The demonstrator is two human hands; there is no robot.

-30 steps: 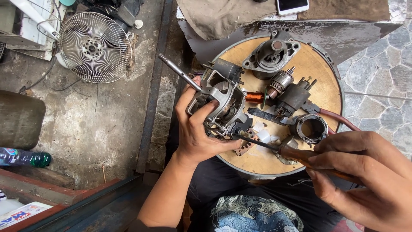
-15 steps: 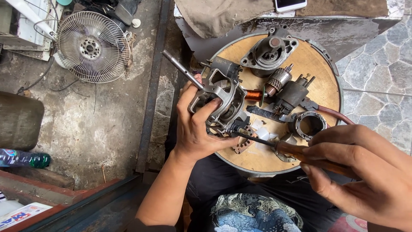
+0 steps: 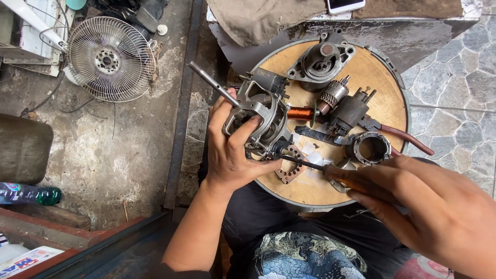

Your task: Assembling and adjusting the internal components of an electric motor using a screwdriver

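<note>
My left hand grips a grey metal fan motor with a long steel shaft sticking up to the left. My right hand holds a screwdriver with a brown handle; its dark tip meets the lower side of the motor housing. Both hands work over a round wooden board with a metal rim. On the board lie a grey starter housing, a copper-wound armature, a dark metal ring and red-handled pliers.
A wire fan guard lies on the concrete floor at the upper left. A green plastic bottle lies at the left edge. A brown cloth and a phone rest on the bench behind the board. Stone paving is on the right.
The motor in my left hand has shifted slightly, and my right hand has brought the screwdriver tip a little further in against the motor's lower side.
</note>
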